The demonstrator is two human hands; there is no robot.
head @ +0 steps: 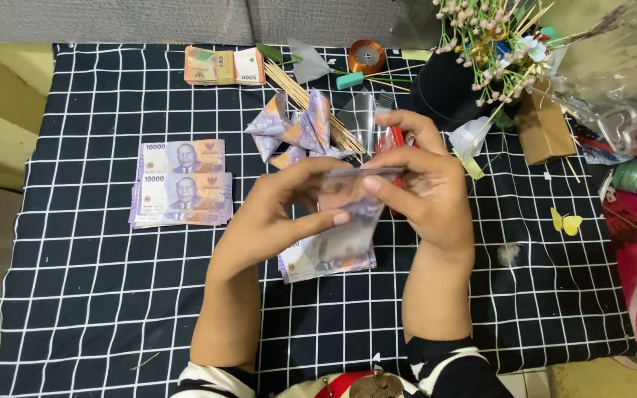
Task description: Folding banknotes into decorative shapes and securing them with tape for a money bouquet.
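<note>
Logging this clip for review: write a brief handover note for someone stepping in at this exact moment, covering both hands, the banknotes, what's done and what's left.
Left hand and right hand: both pinch one purple banknote above the checked cloth.
Beneath the hands: a small stack of notes.
Left of them: two flat stacks of purple notes.
Done: several folded notes lie by the wooden skewers.
Left: the flat stacks are still unfolded; a banded bundle sits at the far edge.

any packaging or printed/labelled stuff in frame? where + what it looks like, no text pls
Banded note bundle: top centre-left of the cloth, flat block, orange, tan and white.
Purple banknote stacks: left on the cloth, two rectangles with portraits.
Brown paper bag: upper right, upright, plain.
Clear wrap: far right, crumpled.
Banknote: between left hand and right hand.
</note>
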